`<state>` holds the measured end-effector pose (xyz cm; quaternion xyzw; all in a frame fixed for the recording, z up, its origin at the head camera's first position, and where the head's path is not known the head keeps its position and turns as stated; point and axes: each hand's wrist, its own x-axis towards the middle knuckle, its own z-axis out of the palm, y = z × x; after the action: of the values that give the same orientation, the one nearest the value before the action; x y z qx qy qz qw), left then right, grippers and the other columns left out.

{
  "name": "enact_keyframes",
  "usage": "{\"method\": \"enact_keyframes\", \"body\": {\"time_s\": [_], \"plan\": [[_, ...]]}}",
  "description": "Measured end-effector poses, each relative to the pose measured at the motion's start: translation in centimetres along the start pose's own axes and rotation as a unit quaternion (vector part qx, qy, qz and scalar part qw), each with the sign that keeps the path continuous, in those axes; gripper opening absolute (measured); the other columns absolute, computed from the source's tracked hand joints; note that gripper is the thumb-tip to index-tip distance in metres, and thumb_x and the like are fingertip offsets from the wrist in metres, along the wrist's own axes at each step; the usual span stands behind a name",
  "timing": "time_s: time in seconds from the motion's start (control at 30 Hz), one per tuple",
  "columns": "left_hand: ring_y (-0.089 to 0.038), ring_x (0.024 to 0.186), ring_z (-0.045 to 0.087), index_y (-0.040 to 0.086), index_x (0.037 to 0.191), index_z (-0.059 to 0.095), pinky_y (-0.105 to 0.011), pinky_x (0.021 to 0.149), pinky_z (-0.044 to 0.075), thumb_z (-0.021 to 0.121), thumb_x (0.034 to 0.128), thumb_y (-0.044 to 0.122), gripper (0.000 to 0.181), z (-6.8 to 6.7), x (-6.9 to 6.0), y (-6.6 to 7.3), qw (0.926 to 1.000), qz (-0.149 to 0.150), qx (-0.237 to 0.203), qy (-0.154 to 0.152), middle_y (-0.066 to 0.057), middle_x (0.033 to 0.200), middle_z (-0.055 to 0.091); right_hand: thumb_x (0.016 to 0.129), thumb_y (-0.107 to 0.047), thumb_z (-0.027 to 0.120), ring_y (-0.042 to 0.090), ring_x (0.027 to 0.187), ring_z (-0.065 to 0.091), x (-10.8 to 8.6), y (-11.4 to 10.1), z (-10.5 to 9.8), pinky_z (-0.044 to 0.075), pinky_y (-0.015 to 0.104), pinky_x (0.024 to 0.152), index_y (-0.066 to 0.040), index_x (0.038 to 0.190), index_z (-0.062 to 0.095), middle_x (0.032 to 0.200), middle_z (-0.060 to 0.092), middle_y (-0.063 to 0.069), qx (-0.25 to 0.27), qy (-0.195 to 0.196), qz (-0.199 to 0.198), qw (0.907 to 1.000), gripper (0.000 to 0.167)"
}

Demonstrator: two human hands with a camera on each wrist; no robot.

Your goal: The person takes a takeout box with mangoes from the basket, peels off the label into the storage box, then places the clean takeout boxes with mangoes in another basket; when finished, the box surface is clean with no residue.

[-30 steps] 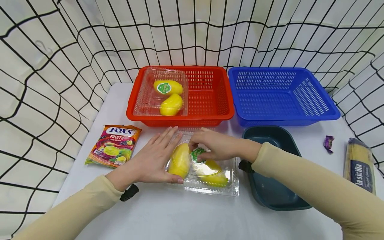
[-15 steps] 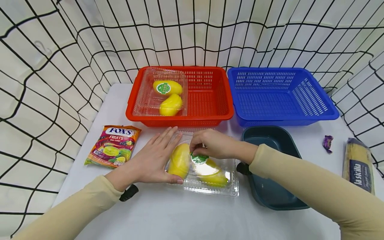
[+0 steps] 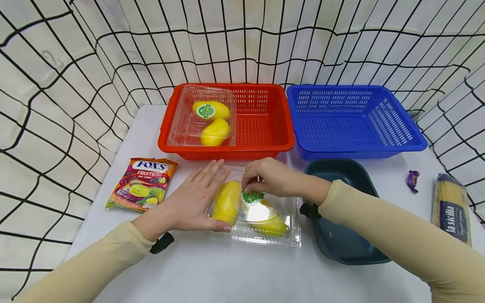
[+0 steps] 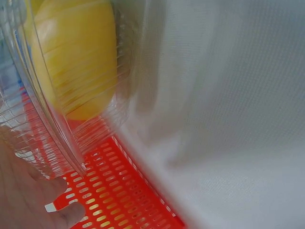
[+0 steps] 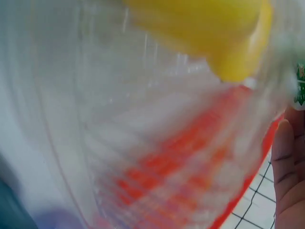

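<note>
A clear plastic container (image 3: 289,242) with two yellow fruits (image 3: 226,204) lies on the white table. The left hand (image 3: 193,200) rests spread over its left side, fingers straight, thumb along the near side. The right hand (image 3: 270,179) is above the lid, thumb and curled fingers pinching the upper edge of a round green and white sticker (image 3: 251,198). In the right wrist view, the sticker (image 5: 300,88) is beside the fingertips at the right edge. The left wrist view shows fingers of the left hand (image 4: 33,198) near the container wall.
Behind stands a red basket (image 3: 227,152) holding another fruit container (image 3: 183,126), beside a blue basket (image 3: 360,148). A candy bag (image 3: 142,185) lies left. To the right are a dark green tub (image 3: 348,240), a purple wrapper (image 3: 412,181) and a pasta packet (image 3: 452,210).
The right hand's fingers have closed on the sticker's upper edge and moved slightly up, and the sticker looks partly bent. The left hand has stayed on the container.
</note>
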<state>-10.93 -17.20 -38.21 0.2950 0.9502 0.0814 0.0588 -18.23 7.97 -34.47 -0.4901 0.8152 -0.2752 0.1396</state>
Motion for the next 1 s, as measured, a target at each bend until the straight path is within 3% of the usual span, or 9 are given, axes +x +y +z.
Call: {"method": "enact_keyframes", "body": {"time_s": [0.17,0.3,0.53,0.77,1.0], "plan": [[-0.039,0.159,0.013,0.007,0.164,0.018,-0.060,0.126,0.021,0.061,0.0721,0.087,0.129,0.1,0.2,-0.1,1.0000,0.000,-0.003,-0.007,-0.016,0.173,0.012,0.091,-0.015,0.076,0.009,0.080,0.064,-0.8,-0.1,-1.2,0.059,0.019,0.076,-0.012,0.097,0.079,0.091,0.074,-0.002,0.023,0.019,0.030,0.9991,0.007],[-0.039,0.159,0.014,0.007,0.164,0.018,-0.061,0.126,0.022,0.061,0.0719,0.087,0.130,0.1,0.1,-0.1,1.0000,0.002,-0.004,-0.005,-0.017,0.172,0.013,0.091,-0.013,0.076,0.011,0.079,0.061,-2.0,-0.1,-2.3,0.058,0.023,0.072,-0.013,0.098,0.079,0.092,0.073,-0.003,0.044,0.062,0.053,0.9957,0.007],[-0.040,0.159,0.015,0.006,0.164,0.019,-0.061,0.125,0.023,0.062,0.0721,0.086,0.129,0.2,0.2,-0.1,1.0000,0.005,0.000,0.001,-0.019,0.171,0.015,0.092,-0.008,0.074,0.018,0.081,0.058,-6.0,1.2,-4.4,0.052,0.023,0.070,-0.009,0.102,0.078,0.095,0.073,0.001,0.078,0.114,0.123,0.9828,0.011],[-0.041,0.158,0.015,0.005,0.164,0.018,-0.061,0.126,0.022,0.063,0.0719,0.085,0.130,0.2,0.1,0.0,1.0000,0.002,0.002,0.001,-0.019,0.172,0.015,0.096,-0.015,0.072,0.020,0.084,0.062,-10.7,3.4,-5.5,0.056,0.016,0.073,-0.009,0.105,0.079,0.097,0.076,0.004,0.071,0.111,0.242,0.9614,0.013],[-0.040,0.158,0.016,0.005,0.164,0.017,-0.061,0.126,0.021,0.065,0.0725,0.082,0.129,0.2,0.1,0.2,1.0000,-0.006,-0.003,0.002,-0.019,0.171,0.015,0.096,-0.014,0.072,0.014,0.079,0.062,-14.0,5.7,-5.8,0.055,0.018,0.072,-0.008,0.103,0.078,0.092,0.076,0.001,0.031,0.081,0.263,0.9609,0.012]]}}
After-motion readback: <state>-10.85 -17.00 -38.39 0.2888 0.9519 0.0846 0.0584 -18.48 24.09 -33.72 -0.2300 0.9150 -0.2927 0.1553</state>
